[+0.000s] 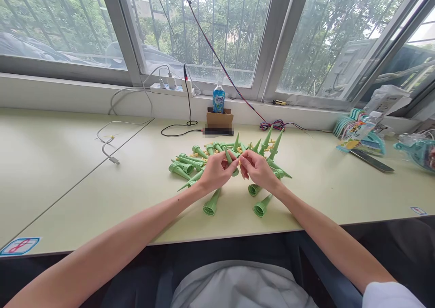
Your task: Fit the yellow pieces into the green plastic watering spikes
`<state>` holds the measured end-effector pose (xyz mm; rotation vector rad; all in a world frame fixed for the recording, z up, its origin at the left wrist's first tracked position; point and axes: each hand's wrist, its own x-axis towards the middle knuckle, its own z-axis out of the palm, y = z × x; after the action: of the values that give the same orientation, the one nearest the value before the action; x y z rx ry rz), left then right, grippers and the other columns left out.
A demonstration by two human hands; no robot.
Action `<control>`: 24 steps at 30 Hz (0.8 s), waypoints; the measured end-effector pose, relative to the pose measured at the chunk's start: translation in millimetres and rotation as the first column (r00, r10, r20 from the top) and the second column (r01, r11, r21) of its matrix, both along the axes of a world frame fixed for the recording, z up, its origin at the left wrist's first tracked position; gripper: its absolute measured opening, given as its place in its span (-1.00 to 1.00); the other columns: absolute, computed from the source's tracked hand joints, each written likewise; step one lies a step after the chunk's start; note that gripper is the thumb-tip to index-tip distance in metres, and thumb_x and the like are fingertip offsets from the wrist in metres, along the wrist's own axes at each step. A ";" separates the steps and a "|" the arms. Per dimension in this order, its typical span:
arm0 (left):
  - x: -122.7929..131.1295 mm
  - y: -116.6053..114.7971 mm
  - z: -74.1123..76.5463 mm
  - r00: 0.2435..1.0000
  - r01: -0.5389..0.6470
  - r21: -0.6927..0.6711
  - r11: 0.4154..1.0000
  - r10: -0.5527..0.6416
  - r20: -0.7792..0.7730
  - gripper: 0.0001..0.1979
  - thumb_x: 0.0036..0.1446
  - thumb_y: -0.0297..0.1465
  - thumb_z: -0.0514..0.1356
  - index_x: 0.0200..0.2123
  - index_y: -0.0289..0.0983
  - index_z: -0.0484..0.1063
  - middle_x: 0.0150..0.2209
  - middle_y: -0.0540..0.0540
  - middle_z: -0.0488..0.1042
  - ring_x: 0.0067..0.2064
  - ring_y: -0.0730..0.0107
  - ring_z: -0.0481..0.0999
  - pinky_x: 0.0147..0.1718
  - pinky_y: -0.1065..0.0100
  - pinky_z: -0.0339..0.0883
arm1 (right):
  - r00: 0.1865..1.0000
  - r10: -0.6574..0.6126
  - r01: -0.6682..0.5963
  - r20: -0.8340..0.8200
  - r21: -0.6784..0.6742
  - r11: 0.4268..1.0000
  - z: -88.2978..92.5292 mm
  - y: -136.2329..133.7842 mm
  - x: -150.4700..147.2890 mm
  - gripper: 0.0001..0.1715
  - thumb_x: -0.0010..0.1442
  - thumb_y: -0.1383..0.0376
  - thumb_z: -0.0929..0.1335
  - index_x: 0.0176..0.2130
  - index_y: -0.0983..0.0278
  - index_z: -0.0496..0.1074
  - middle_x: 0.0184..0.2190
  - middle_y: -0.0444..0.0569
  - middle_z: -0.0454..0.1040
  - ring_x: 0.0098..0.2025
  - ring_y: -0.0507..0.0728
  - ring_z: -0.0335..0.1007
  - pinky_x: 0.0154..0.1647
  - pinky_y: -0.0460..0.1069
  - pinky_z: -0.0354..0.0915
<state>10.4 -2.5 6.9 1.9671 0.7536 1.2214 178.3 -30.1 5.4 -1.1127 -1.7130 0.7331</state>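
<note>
My left hand is closed around a green plastic spike, which points up and slightly left. Close beside it on the right, my right hand pinches a small yellow piece against the spike's side, partly hidden by the fingers. Several green cone spikes with threaded open ends lie around and behind both hands. One cone rests in front of my left hand and another in front of my right. Small yellow parts are scattered among the spikes behind the hands.
A blue bottle stands in a cardboard box by the window. Cables and a power strip are at the back left. At the right are a clear bottle, green hangers, a dark flat object and a bag.
</note>
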 end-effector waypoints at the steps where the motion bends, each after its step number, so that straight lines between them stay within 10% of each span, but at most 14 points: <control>1: 0.0 0.4 -1.0 1.000 -0.010 0.023 1.000 0.010 -0.012 -0.74 0.18 -0.24 0.19 -0.44 -0.31 0.38 -0.52 0.00 0.38 -0.60 0.59 0.22 -0.63 0.46 0.13 | 1.000 -0.013 0.013 0.021 -0.001 1.000 0.3 -0.1 0.2 -0.59 0.34 -0.02 0.23 -0.37 0.22 0.26 -0.64 -0.20 0.32 -0.62 0.01 0.25 -0.53 -0.07 0.23; 7: 0.5 2.7 -5.5 0.997 -0.035 0.088 0.996 0.041 -0.066 -0.80 0.15 -0.31 0.20 -0.44 -0.31 0.40 -0.52 0.00 0.39 -0.58 0.59 0.20 -0.60 0.47 0.16 | 0.992 -0.083 0.082 0.100 0.007 0.997 2.1 -1.1 0.2 -0.45 0.35 -0.06 0.20 -0.52 0.22 0.16 -0.73 -0.21 0.23 -0.69 -0.01 0.19 -0.55 -0.06 0.20; 15: -1.0 -0.2 2.8 0.999 0.013 -0.100 0.995 -0.008 0.043 -0.71 0.13 -0.21 0.23 -0.47 -0.32 0.39 -0.51 -0.03 0.39 -0.58 0.56 0.28 -0.65 0.48 0.15 | 0.999 -0.024 0.023 0.041 0.025 0.999 1.6 0.3 0.5 -0.73 0.32 0.10 0.28 -0.29 0.25 0.33 -0.55 -0.16 0.38 -0.56 0.01 0.31 -0.48 -0.07 0.27; 24: 0.5 1.0 -5.0 0.994 -0.062 0.138 0.988 0.073 -0.076 -0.79 0.14 -0.32 0.20 -0.48 -0.31 0.38 -0.55 0.01 0.39 -0.60 0.61 0.14 -0.61 0.49 0.10 | 0.987 -0.101 0.101 0.126 0.011 0.995 0.2 2.0 1.9 -0.48 0.33 0.00 0.24 -0.53 0.24 0.22 -0.75 -0.21 0.24 -0.69 -0.01 0.16 -0.55 -0.07 0.18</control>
<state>10.9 -1.5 1.9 2.1280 0.8028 1.2684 180.2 -28.0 5.6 -1.2557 -1.7485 0.6060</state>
